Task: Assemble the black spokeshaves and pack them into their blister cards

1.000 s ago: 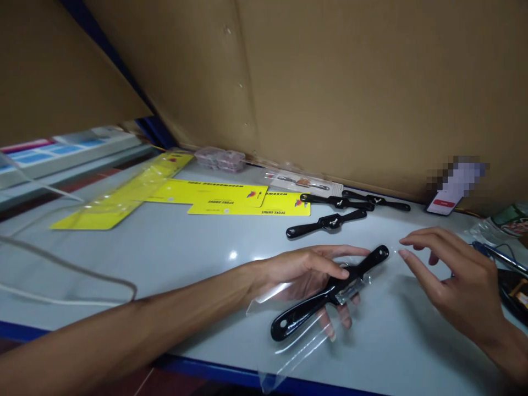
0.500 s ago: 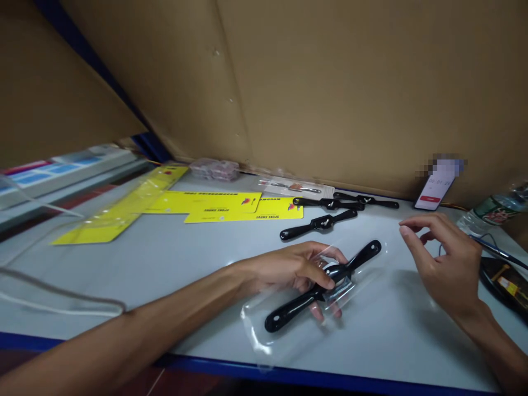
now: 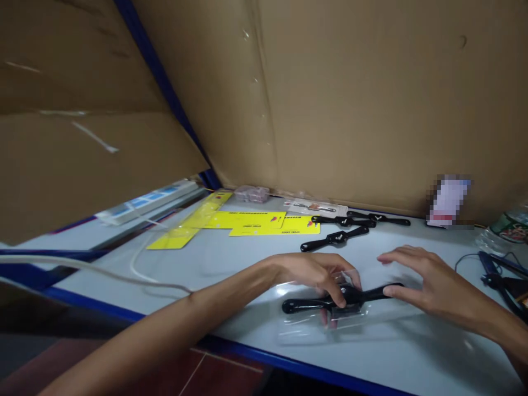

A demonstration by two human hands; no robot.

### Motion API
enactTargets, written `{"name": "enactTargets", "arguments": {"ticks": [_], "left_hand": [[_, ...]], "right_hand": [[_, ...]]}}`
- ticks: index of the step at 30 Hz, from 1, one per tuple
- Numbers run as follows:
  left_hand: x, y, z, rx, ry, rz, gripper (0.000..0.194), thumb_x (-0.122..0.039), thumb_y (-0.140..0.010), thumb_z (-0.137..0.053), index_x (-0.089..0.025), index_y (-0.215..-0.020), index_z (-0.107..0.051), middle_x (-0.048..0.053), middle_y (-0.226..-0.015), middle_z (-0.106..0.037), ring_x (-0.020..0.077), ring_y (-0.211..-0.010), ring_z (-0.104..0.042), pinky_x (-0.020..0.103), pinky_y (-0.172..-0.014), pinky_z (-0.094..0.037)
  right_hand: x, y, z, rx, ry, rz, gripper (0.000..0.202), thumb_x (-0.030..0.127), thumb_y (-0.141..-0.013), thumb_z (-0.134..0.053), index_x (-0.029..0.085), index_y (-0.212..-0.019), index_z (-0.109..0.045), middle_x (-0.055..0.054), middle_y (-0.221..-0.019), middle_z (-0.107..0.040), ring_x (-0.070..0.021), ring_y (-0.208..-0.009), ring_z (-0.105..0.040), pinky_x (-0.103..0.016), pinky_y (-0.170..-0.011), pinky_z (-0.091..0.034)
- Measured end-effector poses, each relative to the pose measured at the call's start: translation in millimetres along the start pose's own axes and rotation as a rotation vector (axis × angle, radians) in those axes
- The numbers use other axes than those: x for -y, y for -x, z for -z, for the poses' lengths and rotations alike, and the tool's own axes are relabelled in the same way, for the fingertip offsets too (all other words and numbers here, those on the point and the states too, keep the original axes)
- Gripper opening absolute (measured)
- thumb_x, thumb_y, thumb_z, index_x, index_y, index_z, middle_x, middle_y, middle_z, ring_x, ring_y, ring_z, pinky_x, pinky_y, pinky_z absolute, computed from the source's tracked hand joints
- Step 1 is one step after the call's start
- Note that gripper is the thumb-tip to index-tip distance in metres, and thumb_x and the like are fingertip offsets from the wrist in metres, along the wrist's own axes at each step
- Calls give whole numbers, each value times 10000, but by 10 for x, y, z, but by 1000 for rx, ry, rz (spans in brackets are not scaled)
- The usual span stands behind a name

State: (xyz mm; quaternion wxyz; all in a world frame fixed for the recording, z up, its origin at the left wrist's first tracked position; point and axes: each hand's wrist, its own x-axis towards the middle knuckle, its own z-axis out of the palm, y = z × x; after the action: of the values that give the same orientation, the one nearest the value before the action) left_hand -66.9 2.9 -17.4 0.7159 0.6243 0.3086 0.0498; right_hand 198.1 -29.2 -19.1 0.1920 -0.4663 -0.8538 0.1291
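Observation:
A black spokeshave (image 3: 303,306) lies across a clear plastic blister shell (image 3: 297,331). My left hand (image 3: 315,272) is closed round the tool's middle, its thumb on top and fingertips showing below through the plastic. On the other side, my right hand (image 3: 437,286) is open, fingers spread, with its thumb at the right handle end; whether it touches there I cannot tell. Just beyond my hands rests another black spokeshave (image 3: 336,238). Two more, a spokeshave (image 3: 344,221) and a spokeshave (image 3: 390,219), lie behind it.
Yellow printed cards (image 3: 256,221) overlap toward the back left, one under clear plastic (image 3: 198,220). A small packet (image 3: 251,193) and a packaged tool (image 3: 313,207) sit by the cardboard wall (image 3: 350,110). A phone (image 3: 449,202), bottle (image 3: 509,228), power strip (image 3: 152,201) and white cable (image 3: 103,264) flank them.
My right hand has come left and spread its fingers beside the spokeshave's right end. The spokeshave in my left hand has turned to lie more level. The view has shifted left.

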Motion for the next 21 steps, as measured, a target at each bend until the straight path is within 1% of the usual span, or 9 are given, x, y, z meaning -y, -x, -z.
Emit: {"name": "enactTargets", "arguments": {"ticks": [3, 5, 6, 8, 9, 12, 15, 19, 21], "left_hand": [[-4, -51, 21, 35, -69, -41, 252, -271, -716, -799, -199, -935, -698, 5, -655, -641, 199, -538, -661, 314, -541, -531], [-15, -58, 50, 41, -112, -62, 267, -240, -724, -797, -185, -953, -673, 3, -688, -655, 189, -551, -675, 306, -561, -546], [-21, -51, 69, 47, -125, -67, 266, -219, -730, -789, -182, -963, -664, -1, -706, -661, 180, -558, -679, 296, -569, -548], [-23, -15, 115, 61, -133, -73, 267, -181, -752, -766, -187, -995, -656, -21, -721, -664, 149, -557, -672, 268, -587, -534], [-16, 9, 141, 57, -127, -83, 270, -170, -763, -758, -194, -1012, -657, -35, -712, -663, 132, -548, -661, 254, -596, -520], [45, 77, 216, 14, -52, -88, 316, -160, -748, -779, -211, -1043, -676, -60, -686, -664, 110, -535, -635, 235, -598, -484], [150, 90, 266, -55, 82, -77, 386, -141, -694, -822, -212, -1050, -692, -38, -753, -696, 129, -602, -658, 216, -559, -451], [280, 26, 303, 77, 286, -101, 368, -150, -746, -785, -204, -1086, -653, 41, -822, -739, 190, -631, -712, 228, -503, -469], [295, 21, 344, 118, 339, -130, 364, -139, -774, -754, -198, -1111, -629, 73, -838, -746, 215, -632, -731, 238, -495, -498]], "right_hand": [[-10, 4, 38, 78, -2, -37, 141, 356, -835, -706, 248, -920, -737, -49, -975, -757, -260, -904, -695, -415, -833, -523], [6, 14, 146, 96, -132, -69, 196, 408, -821, -731, 251, -937, -739, -41, -942, -759, -250, -884, -699, -391, -821, -526], [16, 19, 209, 75, -229, -91, 284, 452, -811, -747, 255, -1015, -735, -42, -960, -762, -248, -908, -702, -383, -836, -529], [24, 20, 318, -37, -425, -141, 441, 542, -819, -732, 247, -1146, -702, -53, -980, -764, -238, -926, -703, -370, -845, -539], [17, 14, 351, -117, -502, -162, 462, 581, -842, -696, 233, -1146, -698, -61, -962, -762, -230, -902, -703, -361, -821, -547], [-47, -31, 357, -299, -643, -219, 493, 659, -893, -579, 192, -964, -718, -82, -855, -746, -208, -789, -692, -333, -703, -550], [-125, -88, 281, -353, -692, -250, 534, 697, -872, -578, 181, -850, -714, -86, -806, -730, -197, -744, -681, -314, -643, -537], [-206, -142, 181, -366, -682, -263, 575, 736, -838, -579, 177, -821, -713, -85, -779, -718, -188, -707, -665, -302, -599, -523], [-262, -155, 141, -394, -658, -275, 580, 742, -836, -568, 181, -784, -705, -82, -756, -710, -185, -681, -652, -298, -579, -513]]}}
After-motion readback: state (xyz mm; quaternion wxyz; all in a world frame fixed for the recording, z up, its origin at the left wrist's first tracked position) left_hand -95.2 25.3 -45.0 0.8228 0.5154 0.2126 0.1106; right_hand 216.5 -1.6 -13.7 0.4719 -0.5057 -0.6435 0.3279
